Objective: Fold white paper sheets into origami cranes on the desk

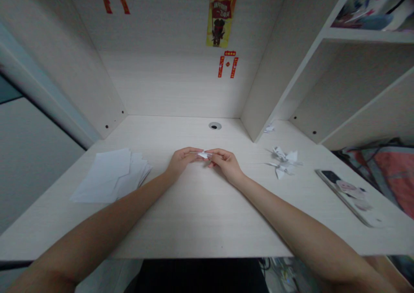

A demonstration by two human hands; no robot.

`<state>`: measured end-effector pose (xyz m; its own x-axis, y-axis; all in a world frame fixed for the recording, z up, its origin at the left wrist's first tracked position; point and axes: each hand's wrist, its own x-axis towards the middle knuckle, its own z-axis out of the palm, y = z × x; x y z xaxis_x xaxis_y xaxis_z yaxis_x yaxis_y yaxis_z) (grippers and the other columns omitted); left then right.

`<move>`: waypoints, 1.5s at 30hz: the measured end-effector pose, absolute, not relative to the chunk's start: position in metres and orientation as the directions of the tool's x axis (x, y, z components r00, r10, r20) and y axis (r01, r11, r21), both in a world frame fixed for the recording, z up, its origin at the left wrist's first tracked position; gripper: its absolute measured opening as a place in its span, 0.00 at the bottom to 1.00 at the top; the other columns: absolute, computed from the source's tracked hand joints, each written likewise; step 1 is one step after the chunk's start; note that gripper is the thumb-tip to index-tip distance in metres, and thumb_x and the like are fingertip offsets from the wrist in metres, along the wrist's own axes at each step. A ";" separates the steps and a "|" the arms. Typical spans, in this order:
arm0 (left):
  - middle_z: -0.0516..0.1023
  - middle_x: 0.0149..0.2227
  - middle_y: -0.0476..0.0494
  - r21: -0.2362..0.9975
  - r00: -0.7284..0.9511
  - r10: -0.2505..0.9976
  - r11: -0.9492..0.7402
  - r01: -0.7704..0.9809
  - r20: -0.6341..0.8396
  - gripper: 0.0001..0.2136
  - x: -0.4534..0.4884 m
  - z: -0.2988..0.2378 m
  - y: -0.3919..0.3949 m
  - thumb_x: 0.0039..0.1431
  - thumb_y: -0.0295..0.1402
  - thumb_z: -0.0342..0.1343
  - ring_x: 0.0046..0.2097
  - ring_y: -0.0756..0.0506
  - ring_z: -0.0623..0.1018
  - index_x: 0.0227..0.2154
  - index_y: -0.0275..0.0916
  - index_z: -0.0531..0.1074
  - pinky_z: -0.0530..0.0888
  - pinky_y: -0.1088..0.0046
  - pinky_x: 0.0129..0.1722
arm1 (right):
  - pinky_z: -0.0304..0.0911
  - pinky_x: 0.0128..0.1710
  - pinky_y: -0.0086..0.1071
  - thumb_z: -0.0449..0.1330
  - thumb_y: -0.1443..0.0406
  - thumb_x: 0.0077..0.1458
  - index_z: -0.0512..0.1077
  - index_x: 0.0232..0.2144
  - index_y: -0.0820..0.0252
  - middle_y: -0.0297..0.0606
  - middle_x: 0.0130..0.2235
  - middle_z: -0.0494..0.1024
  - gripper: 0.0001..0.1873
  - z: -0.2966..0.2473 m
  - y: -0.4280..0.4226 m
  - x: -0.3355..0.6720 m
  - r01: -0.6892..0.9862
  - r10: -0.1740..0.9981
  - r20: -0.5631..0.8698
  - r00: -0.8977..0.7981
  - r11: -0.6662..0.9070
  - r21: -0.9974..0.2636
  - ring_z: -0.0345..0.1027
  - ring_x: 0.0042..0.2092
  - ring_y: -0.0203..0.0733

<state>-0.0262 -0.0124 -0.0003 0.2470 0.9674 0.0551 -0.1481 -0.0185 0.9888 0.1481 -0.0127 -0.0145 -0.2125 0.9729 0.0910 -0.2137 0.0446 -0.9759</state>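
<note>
A small piece of folded white paper (203, 155) is held between my two hands above the middle of the desk (194, 224). My left hand (183, 160) pinches its left side with thumb and fingers. On the other side, my right hand (225, 163) grips the paper the same way, its fingers curled. The fingers cover much of the paper, so its full shape is hidden. Several folded paper cranes (283, 159) lie in a loose group to the right of my right hand. Left of my left arm is a stack of white paper sheets (110, 172).
A phone in a decorated case (349, 196) lies at the right. A vertical panel (268, 69) comes down behind the cranes, with a white scrap (269, 129) by its foot. A cable hole (215, 126) sits near the back wall. Reddish fabric (381, 168) borders the right edge.
</note>
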 end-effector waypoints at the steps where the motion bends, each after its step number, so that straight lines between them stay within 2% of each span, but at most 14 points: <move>1: 0.80 0.34 0.40 0.991 0.251 0.966 -0.028 -0.129 0.060 0.13 -0.026 0.000 -0.013 0.48 0.36 0.60 0.38 0.43 0.79 0.35 0.33 0.74 0.70 0.65 0.46 | 0.62 0.26 0.28 0.64 0.61 0.43 0.76 0.33 0.61 0.34 0.25 0.77 0.13 -0.014 -0.013 0.148 -0.213 0.975 0.086 -0.207 0.041 -0.976 0.68 0.22 0.33; 8: 0.80 0.34 0.42 0.997 0.206 0.976 -0.083 0.012 0.078 0.15 -0.026 -0.005 -0.011 0.45 0.38 0.62 0.37 0.45 0.78 0.35 0.36 0.73 0.71 0.69 0.41 | 0.62 0.26 0.28 0.64 0.60 0.42 0.76 0.32 0.61 0.35 0.27 0.78 0.13 -0.011 -0.015 0.145 -0.207 0.976 0.097 -0.196 0.055 -0.977 0.67 0.23 0.32; 17: 0.80 0.33 0.42 0.999 0.188 0.982 -0.022 0.023 0.018 0.15 -0.026 -0.004 -0.010 0.43 0.39 0.63 0.34 0.46 0.78 0.34 0.36 0.73 0.71 0.71 0.36 | 0.64 0.27 0.28 0.66 0.61 0.40 0.77 0.30 0.60 0.35 0.27 0.78 0.12 -0.011 -0.015 0.143 -0.242 0.970 0.125 -0.209 0.072 -0.968 0.66 0.24 0.31; 25: 0.80 0.32 0.43 1.000 0.197 0.980 -0.012 -0.014 0.015 0.12 -0.027 -0.001 -0.011 0.44 0.38 0.62 0.34 0.46 0.78 0.31 0.36 0.73 0.71 0.69 0.39 | 0.64 0.28 0.29 0.64 0.61 0.42 0.77 0.32 0.60 0.36 0.28 0.79 0.13 -0.010 -0.016 0.145 -0.213 0.969 0.115 -0.221 0.067 -0.975 0.67 0.24 0.32; 31: 0.80 0.30 0.43 0.999 0.188 0.981 -0.045 -0.010 0.046 0.12 -0.027 0.001 -0.012 0.44 0.38 0.62 0.34 0.46 0.78 0.29 0.36 0.73 0.71 0.69 0.39 | 0.65 0.28 0.30 0.65 0.60 0.41 0.77 0.33 0.59 0.36 0.30 0.79 0.14 -0.009 -0.017 0.145 -0.253 0.962 0.119 -0.246 0.055 -0.966 0.68 0.25 0.33; 39: 0.79 0.33 0.42 0.986 0.211 0.966 -0.160 0.049 0.147 0.12 -0.027 -0.003 -0.013 0.45 0.39 0.60 0.37 0.45 0.77 0.30 0.35 0.72 0.71 0.69 0.41 | 0.64 0.27 0.29 0.66 0.57 0.40 0.74 0.29 0.63 0.36 0.27 0.77 0.15 -0.011 -0.015 0.144 -0.208 0.971 0.103 -0.216 0.057 -0.977 0.67 0.24 0.33; 42: 0.79 0.33 0.43 0.979 0.211 0.964 -0.184 0.088 0.162 0.13 -0.026 0.000 -0.016 0.46 0.39 0.60 0.37 0.45 0.78 0.33 0.36 0.71 0.71 0.71 0.40 | 0.64 0.26 0.28 0.67 0.58 0.38 0.70 0.30 0.61 0.33 0.25 0.76 0.17 -0.013 -0.015 0.144 -0.219 0.972 0.113 -0.204 0.067 -0.973 0.68 0.23 0.33; 45: 0.79 0.33 0.43 0.976 0.204 0.965 -0.190 0.108 0.166 0.20 -0.025 0.004 -0.019 0.47 0.38 0.60 0.36 0.46 0.78 0.44 0.38 0.67 0.71 0.71 0.40 | 0.63 0.24 0.26 0.67 0.57 0.38 0.63 0.31 0.58 0.30 0.24 0.75 0.20 -0.016 -0.015 0.144 -0.215 0.975 0.131 -0.180 0.091 -0.972 0.69 0.23 0.34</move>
<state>-0.0245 -0.0188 0.0037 0.2042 0.9648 0.1656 0.1076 -0.1903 0.9758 0.1440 -0.0150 -0.0158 -0.1801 0.9748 0.1313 -0.2152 0.0912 -0.9723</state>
